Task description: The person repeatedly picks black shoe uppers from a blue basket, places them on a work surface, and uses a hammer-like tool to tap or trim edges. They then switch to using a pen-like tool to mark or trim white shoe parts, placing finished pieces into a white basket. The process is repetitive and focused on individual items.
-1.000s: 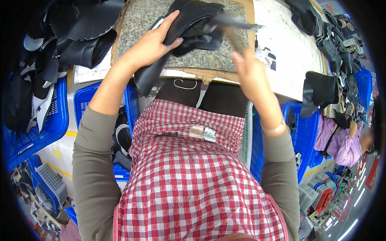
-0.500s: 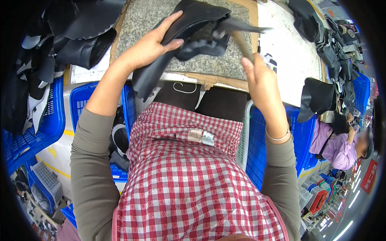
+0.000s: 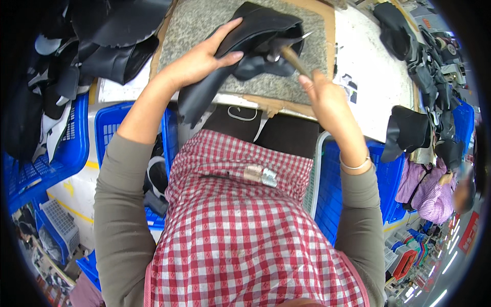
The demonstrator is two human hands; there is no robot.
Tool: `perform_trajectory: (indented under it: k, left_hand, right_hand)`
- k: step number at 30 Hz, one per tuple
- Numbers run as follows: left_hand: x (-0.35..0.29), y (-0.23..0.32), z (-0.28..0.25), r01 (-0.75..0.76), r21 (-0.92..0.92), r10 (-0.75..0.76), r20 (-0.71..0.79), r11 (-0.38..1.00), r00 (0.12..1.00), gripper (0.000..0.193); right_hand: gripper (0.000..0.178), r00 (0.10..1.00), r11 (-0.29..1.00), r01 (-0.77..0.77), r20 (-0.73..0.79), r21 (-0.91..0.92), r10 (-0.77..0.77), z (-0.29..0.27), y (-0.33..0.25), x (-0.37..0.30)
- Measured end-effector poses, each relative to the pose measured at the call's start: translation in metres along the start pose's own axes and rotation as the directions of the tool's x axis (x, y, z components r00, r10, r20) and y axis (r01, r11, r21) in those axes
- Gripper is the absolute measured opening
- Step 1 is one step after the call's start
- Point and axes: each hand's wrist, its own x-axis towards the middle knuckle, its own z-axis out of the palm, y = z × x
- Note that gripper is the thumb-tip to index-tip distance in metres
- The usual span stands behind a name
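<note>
A black leather boot upper (image 3: 261, 24) lies on the grey stone slab (image 3: 192, 30), one end hanging over the front edge. My left hand (image 3: 202, 61) grips its left side, thumb on the near fold and fingers on top. In my right hand (image 3: 325, 94) is the wooden handle of a hammer (image 3: 295, 60). The hammer's metal head, slightly blurred, is at the opening between the upper's folds; whether it touches the leather I cannot tell.
Black leather pieces (image 3: 115, 56) are heaped at the left above a blue crate (image 3: 76, 133). More pieces (image 3: 406, 128) hang over the white tabletop's (image 3: 373, 66) right edge. A blue crate (image 3: 330, 189) stands below on the right. Farther right is a person in a purple checked top (image 3: 427, 194).
The hammer has moved left and down, from beside the upper's right edge to its opening. My left hand keeps its hold on the upper. The whole view has shifted slightly.
</note>
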Motion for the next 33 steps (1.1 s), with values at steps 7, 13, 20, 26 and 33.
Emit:
perform_trajectory:
  k: [7, 13, 20, 26, 33]
  left_hand:
    - [-0.006, 0.008, 0.004, 0.029, 0.033, -0.026, -0.095, 0.999, 0.995, 0.076]
    - [-0.165, 0.089, -0.043, 0.582, 0.332, -0.597, -0.067, 0.743, 0.800, 0.095]
    - [-0.192, 0.077, -0.158, 0.357, 0.685, -0.050, -0.424, 0.635, 0.904, 0.057]
    - [0.015, -0.043, -0.206, 0.820, 0.386, -0.184, -0.850, 0.422, 0.494, 0.077]
    - [-0.029, -0.046, -0.244, 0.918, 0.248, -0.358, -0.864, 0.309, 0.354, 0.059]
  right_hand:
    - [0.037, 0.985, 0.985, 0.033, 0.161, 0.171, -0.061, 0.031, -0.017, -0.007]
    - [0.039, 0.963, 0.907, 0.056, 0.219, 0.418, -0.160, -0.006, -0.015, -0.067]
    - [0.037, 0.976, 0.895, -0.020, 0.204, 0.446, -0.080, -0.004, -0.017, -0.060]
    - [0.037, 0.970, 0.866, 0.088, 0.154, 0.492, -0.187, 0.009, -0.032, -0.063]
    - [0.037, 0.945, 0.864, -0.194, 0.325, 0.464, 0.038, 0.010, -0.001, -0.079]
